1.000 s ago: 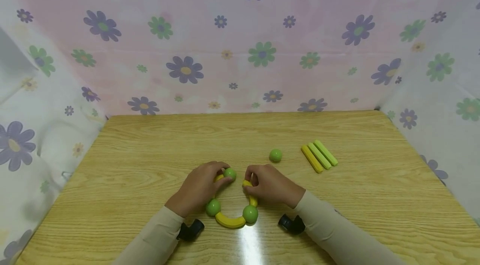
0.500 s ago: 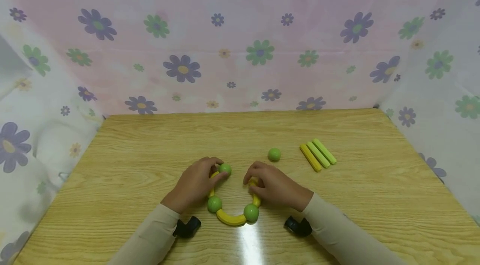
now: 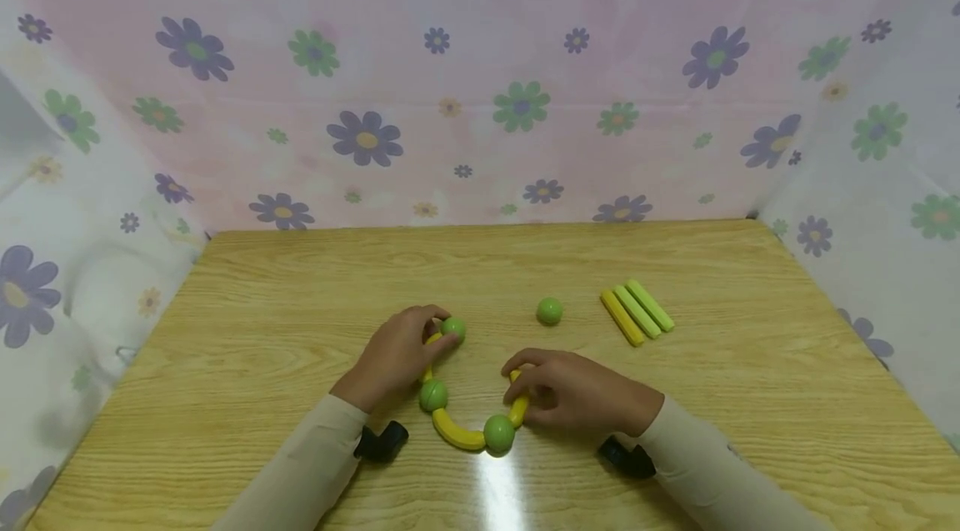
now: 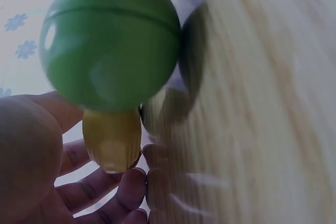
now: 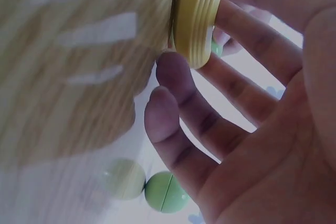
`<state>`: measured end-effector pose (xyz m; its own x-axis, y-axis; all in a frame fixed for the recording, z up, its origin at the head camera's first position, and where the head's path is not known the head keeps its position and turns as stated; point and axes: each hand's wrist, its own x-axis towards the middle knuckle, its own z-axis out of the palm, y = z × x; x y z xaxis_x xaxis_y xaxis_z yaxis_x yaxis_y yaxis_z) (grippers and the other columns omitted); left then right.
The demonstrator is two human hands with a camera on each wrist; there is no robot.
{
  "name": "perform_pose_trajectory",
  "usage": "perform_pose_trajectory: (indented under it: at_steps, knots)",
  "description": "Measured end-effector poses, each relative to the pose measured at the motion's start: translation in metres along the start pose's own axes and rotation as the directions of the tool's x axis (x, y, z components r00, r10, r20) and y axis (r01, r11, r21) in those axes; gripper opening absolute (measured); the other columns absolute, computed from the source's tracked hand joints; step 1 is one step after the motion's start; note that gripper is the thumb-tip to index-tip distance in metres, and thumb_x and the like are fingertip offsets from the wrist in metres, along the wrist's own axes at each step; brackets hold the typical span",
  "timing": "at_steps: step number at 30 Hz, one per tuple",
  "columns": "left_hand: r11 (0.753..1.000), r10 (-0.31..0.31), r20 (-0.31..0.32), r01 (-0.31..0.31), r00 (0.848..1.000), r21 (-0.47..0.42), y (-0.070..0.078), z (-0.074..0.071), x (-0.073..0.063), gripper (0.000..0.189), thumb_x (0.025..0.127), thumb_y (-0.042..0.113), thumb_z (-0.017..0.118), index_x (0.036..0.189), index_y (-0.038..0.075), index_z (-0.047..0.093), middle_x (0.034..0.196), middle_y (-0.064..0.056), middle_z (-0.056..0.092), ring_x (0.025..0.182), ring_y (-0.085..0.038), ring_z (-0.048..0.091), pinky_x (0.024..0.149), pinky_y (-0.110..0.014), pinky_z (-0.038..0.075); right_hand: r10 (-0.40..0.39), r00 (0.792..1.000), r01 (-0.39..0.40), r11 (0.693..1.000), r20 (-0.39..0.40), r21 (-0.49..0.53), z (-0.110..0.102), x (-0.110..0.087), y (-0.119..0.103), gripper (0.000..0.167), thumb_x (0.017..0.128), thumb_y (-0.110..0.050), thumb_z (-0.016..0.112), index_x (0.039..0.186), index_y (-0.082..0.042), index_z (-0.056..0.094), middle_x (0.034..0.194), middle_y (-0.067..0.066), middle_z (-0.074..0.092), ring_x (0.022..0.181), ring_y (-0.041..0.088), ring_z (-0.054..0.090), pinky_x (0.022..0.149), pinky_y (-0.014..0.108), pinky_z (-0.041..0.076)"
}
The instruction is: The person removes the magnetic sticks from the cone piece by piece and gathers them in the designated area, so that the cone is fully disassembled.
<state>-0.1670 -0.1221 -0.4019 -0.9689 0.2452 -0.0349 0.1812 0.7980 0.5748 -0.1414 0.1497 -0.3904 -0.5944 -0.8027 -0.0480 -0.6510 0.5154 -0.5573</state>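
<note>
In the head view, an open chain of curved yellow rods and green balls lies on the wooden table. My left hand (image 3: pixel 395 354) pinches the end ball (image 3: pixel 454 330) between thumb and fingers. Below it, another curved rod, partly hidden by that hand, meets a second ball (image 3: pixel 433 395). The bottom curved rod (image 3: pixel 456 433) runs to a third ball (image 3: pixel 498 433). My right hand (image 3: pixel 581 389) holds the curved yellow rod (image 3: pixel 519 408) on the right between thumb and fingers. In the right wrist view, that ribbed rod (image 5: pixel 194 22) lies against the tabletop.
A loose green ball (image 3: pixel 550 311) sits beyond the right hand. Farther right, a straight yellow stick (image 3: pixel 622 318) and two lime sticks (image 3: pixel 637 312) lie side by side. Flowered cloth (image 3: pixel 420 97) hangs behind the wooden table (image 3: pixel 360 273) and along its sides.
My right hand has moved right and nearer, tilting its rod outward. My left hand and its end ball have shifted slightly farther away, so the chain's gap is wider.
</note>
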Motion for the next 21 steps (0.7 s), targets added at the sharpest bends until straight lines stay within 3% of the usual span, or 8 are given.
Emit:
perform_pose_trajectory:
  at_steps: [6, 10, 12, 14, 17, 19, 21]
  knots:
    - [1.000, -0.003, 0.017, 0.003, 1.000, -0.007, 0.000, 0.000, 0.001, 0.040, 0.094, 0.042, 0.069, 0.128, 0.019, 0.066, 0.094, 0.004, 0.062, 0.081, -0.013, 0.054, 0.073, -0.031, 0.048, -0.025, 0.999, 0.025, 0.999, -0.019, -0.024, 0.004, 0.000, -0.004, 0.017, 0.091, -0.019, 0.075, 0.108, -0.023, 0.075, 0.131, 0.002, 0.059, 0.097, 0.001, 0.060, 0.083, 0.021, 0.053]
    - [0.998, 0.037, -0.015, -0.036, 0.999, 0.052, 0.005, -0.003, -0.003, 0.050, 0.094, 0.043, 0.069, 0.137, 0.019, 0.060, 0.105, 0.001, 0.063, 0.093, -0.016, 0.059, 0.082, -0.037, 0.053, -0.016, 0.999, 0.015, 0.998, -0.031, -0.062, 0.003, 0.000, -0.005, 0.016, 0.091, -0.020, 0.076, 0.106, -0.023, 0.076, 0.129, 0.001, 0.060, 0.091, 0.000, 0.059, 0.079, 0.019, 0.052]
    - [0.991, 0.091, -0.059, -0.084, 0.994, 0.106, 0.009, -0.004, -0.007, 0.051, 0.094, 0.042, 0.069, 0.138, 0.019, 0.059, 0.113, -0.001, 0.063, 0.101, -0.019, 0.060, 0.087, -0.041, 0.053, -0.009, 0.999, 0.007, 0.997, -0.034, -0.071, 0.002, -0.001, -0.005, 0.015, 0.091, -0.019, 0.075, 0.106, -0.022, 0.076, 0.129, 0.002, 0.060, 0.088, -0.001, 0.059, 0.077, 0.019, 0.052]
    - [0.976, 0.172, -0.107, -0.154, 0.979, 0.157, 0.016, -0.006, -0.013, 0.046, 0.094, 0.041, 0.070, 0.133, 0.018, 0.063, 0.117, -0.003, 0.063, 0.106, -0.023, 0.060, 0.091, -0.044, 0.052, -0.003, 0.999, -0.001, 0.996, -0.040, -0.086, 0.002, 0.000, -0.005, 0.014, 0.091, -0.020, 0.075, 0.105, -0.021, 0.076, 0.129, 0.002, 0.060, 0.087, -0.002, 0.060, 0.076, 0.018, 0.052]
    - [0.923, 0.336, -0.135, -0.298, 0.932, 0.245, 0.027, -0.007, -0.025, 0.035, 0.093, 0.037, 0.072, 0.121, 0.017, 0.070, 0.114, -0.003, 0.066, 0.105, -0.025, 0.062, 0.090, -0.045, 0.053, 0.000, 0.999, -0.006, 0.994, -0.053, -0.105, 0.001, 0.000, -0.005, 0.015, 0.091, -0.020, 0.076, 0.106, -0.018, 0.076, 0.129, 0.003, 0.061, 0.090, -0.001, 0.062, 0.077, 0.019, 0.054]
    - [0.882, 0.416, -0.106, -0.373, 0.903, 0.289, 0.033, -0.006, -0.034, 0.031, 0.092, 0.039, 0.072, 0.114, 0.017, 0.072, 0.108, -0.001, 0.068, 0.099, -0.020, 0.065, 0.086, -0.040, 0.055, 0.000, 0.998, -0.008, 0.992, -0.061, -0.123, 0.001, 0.001, -0.005, 0.017, 0.090, -0.021, 0.076, 0.106, -0.017, 0.076, 0.128, 0.003, 0.063, 0.094, 0.002, 0.064, 0.079, 0.020, 0.055]
    - [0.849, 0.455, -0.046, -0.418, 0.889, 0.323, 0.037, -0.004, -0.043, 0.033, 0.091, 0.042, 0.072, 0.112, 0.017, 0.073, 0.103, 0.002, 0.069, 0.085, -0.013, 0.064, 0.076, -0.032, 0.056, -0.001, 0.998, -0.009, 0.990, -0.067, -0.140, 0.001, 0.000, -0.006, 0.018, 0.090, -0.020, 0.077, 0.107, -0.015, 0.076, 0.127, 0.003, 0.063, 0.098, 0.005, 0.065, 0.081, 0.021, 0.055]
